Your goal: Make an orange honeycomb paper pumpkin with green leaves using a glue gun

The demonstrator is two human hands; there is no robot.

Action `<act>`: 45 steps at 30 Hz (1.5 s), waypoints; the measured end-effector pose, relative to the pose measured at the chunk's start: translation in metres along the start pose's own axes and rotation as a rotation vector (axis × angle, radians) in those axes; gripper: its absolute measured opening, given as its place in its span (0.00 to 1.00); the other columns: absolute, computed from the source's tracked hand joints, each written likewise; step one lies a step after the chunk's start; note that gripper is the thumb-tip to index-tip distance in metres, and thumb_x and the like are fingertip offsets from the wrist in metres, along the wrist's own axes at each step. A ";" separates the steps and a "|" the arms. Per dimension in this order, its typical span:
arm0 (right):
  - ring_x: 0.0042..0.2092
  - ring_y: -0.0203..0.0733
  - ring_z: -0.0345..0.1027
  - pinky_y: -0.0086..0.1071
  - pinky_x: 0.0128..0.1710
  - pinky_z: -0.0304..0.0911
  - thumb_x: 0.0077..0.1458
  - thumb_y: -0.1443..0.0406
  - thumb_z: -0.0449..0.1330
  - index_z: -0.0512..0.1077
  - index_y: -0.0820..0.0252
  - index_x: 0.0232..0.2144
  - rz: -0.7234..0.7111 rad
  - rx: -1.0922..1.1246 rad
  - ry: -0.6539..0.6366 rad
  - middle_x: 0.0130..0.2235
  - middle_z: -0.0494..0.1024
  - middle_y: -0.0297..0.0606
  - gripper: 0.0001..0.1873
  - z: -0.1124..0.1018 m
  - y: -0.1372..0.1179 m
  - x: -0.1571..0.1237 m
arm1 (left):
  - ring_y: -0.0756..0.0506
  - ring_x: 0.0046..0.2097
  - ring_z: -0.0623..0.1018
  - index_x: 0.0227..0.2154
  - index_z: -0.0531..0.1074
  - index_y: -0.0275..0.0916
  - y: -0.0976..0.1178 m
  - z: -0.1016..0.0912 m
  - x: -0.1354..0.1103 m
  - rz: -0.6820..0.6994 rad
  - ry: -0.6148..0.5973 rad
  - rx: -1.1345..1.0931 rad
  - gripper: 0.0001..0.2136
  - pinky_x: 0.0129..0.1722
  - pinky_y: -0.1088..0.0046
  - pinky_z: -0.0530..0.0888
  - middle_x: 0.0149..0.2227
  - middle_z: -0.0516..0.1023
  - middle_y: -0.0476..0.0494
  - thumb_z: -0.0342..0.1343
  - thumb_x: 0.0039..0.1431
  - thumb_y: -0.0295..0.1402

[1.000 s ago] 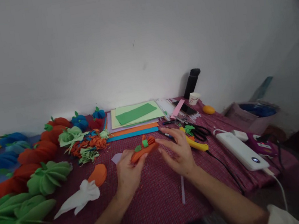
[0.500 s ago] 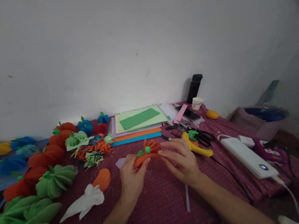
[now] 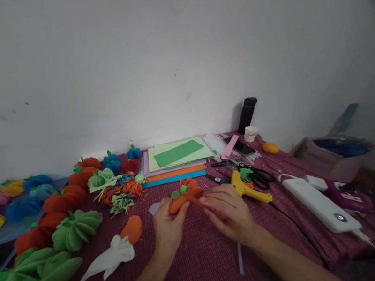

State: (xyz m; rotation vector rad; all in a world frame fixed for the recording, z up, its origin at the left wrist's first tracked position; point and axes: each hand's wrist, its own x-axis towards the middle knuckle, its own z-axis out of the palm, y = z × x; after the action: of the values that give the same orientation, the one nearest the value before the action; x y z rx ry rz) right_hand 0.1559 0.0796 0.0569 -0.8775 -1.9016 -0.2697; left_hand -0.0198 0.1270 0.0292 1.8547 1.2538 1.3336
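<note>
Above the middle of the table, an orange felt pumpkin [image 3: 192, 190] with a green stem and leaf is held between both hands. My left hand [image 3: 168, 224] pinches its left side, thumb in front. My right hand [image 3: 230, 212] has its fingertips closed on the right edge of an orange petal. Right of that hand lies a yellow glue gun [image 3: 248, 189] with a black cord, beside black-handled scissors [image 3: 262, 177]. Left of my left hand are an orange felt piece [image 3: 132, 229] and a crumpled white cloth [image 3: 111, 257].
Several finished felt pumpkins [image 3: 63, 200] crowd the left side. Felt scraps [image 3: 122, 191] and stacked felt sheets [image 3: 178, 153] lie at the back. A black bottle [image 3: 247, 115], paper cup [image 3: 251, 133] and phone [image 3: 240, 145] stand or lie behind. A white power bank [image 3: 320, 205] and purple power strip [image 3: 349, 195] lie right.
The pumpkin has turned in my hands, so more of its orange petals show around the stem. Both hands keep hold of it. The whole view has shifted slightly.
</note>
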 end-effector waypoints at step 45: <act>0.33 0.39 0.66 0.33 0.34 0.62 0.51 0.66 0.60 0.74 0.57 0.27 0.606 0.414 -0.090 0.28 0.73 0.35 0.03 0.011 0.007 -0.002 | 0.50 0.29 0.70 0.24 0.70 0.37 0.019 0.010 -0.020 0.043 -0.130 0.182 0.06 0.29 0.76 0.63 0.25 0.71 0.50 0.54 0.53 0.34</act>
State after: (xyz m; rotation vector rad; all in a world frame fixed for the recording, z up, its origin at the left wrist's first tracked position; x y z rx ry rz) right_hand 0.1538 0.0895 0.0491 -1.1327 -1.5935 0.5170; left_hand -0.0051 0.1025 0.0323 2.0685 1.3100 1.1325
